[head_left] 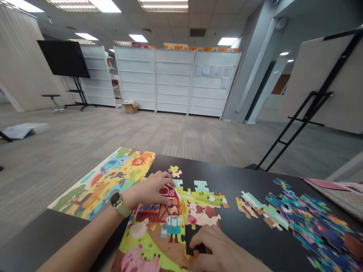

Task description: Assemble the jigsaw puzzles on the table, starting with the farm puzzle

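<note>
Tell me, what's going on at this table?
A person is handling a partly assembled farm jigsaw on a dark table. The left hand rests on its upper left part, by the red barn. The right hand is curled beside a gap below the cow; whether it holds a piece, I can't tell. A colourful animal picture lies to the left, and a heap of bluish pieces to the right.

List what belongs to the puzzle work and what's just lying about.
Puzzle work:
left hand
right hand
farm puzzle
loose pieces beyond it, likely
pale pieces at right, likely

Seemingly lying about:
blue pile
elephant-and-lion picture
cardboard box
stool
black screen
</note>
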Action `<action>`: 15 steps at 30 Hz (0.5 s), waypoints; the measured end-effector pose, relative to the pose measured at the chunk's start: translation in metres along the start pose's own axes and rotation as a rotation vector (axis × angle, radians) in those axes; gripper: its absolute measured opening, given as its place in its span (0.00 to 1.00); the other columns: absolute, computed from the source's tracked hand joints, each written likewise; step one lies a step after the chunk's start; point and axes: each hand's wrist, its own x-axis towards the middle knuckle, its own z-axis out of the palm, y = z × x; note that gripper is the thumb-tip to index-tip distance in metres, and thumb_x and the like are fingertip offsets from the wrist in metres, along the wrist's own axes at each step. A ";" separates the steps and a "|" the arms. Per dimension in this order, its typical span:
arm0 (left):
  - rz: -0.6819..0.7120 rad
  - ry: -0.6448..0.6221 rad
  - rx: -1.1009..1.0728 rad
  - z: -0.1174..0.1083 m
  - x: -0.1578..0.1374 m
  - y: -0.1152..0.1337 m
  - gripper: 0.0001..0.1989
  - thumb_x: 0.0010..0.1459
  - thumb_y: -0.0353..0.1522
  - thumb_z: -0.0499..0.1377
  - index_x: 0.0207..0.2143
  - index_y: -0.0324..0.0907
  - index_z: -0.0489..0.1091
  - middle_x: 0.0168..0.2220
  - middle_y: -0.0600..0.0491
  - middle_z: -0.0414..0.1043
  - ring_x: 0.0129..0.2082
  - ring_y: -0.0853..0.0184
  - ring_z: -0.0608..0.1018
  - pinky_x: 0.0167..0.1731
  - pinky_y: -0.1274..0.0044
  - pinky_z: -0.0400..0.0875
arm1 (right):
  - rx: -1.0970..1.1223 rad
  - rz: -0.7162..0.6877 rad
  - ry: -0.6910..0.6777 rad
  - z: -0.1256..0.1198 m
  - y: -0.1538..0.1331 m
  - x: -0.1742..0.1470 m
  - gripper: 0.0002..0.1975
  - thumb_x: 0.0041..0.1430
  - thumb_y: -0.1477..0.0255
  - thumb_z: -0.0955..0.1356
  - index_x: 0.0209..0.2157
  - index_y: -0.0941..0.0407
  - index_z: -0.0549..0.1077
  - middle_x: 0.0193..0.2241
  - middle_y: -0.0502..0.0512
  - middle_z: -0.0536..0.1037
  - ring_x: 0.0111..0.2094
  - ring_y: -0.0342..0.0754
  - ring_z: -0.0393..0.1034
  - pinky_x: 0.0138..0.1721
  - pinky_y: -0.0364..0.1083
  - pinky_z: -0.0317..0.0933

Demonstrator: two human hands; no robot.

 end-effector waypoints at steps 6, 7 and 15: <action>-0.006 -0.008 -0.004 0.000 0.000 0.002 0.23 0.52 0.39 0.72 0.51 0.50 0.74 0.55 0.50 0.69 0.56 0.53 0.70 0.57 0.64 0.65 | -0.083 -0.143 0.187 0.045 0.039 0.002 0.06 0.69 0.70 0.67 0.42 0.49 0.78 0.47 0.54 0.76 0.46 0.48 0.72 0.47 0.45 0.67; -0.008 -0.009 -0.004 0.000 0.000 0.002 0.23 0.53 0.38 0.72 0.51 0.50 0.74 0.55 0.50 0.69 0.56 0.53 0.70 0.57 0.64 0.65 | -0.078 -0.140 0.194 0.049 0.042 0.002 0.06 0.69 0.69 0.67 0.41 0.49 0.77 0.49 0.54 0.76 0.48 0.49 0.71 0.49 0.46 0.67; -0.003 -0.022 -0.014 0.000 0.000 0.002 0.22 0.53 0.39 0.70 0.50 0.52 0.74 0.56 0.52 0.69 0.57 0.54 0.70 0.57 0.65 0.65 | -0.087 -0.082 0.103 0.015 0.011 0.000 0.09 0.60 0.75 0.69 0.42 0.50 0.77 0.61 0.55 0.70 0.63 0.58 0.61 0.61 0.58 0.60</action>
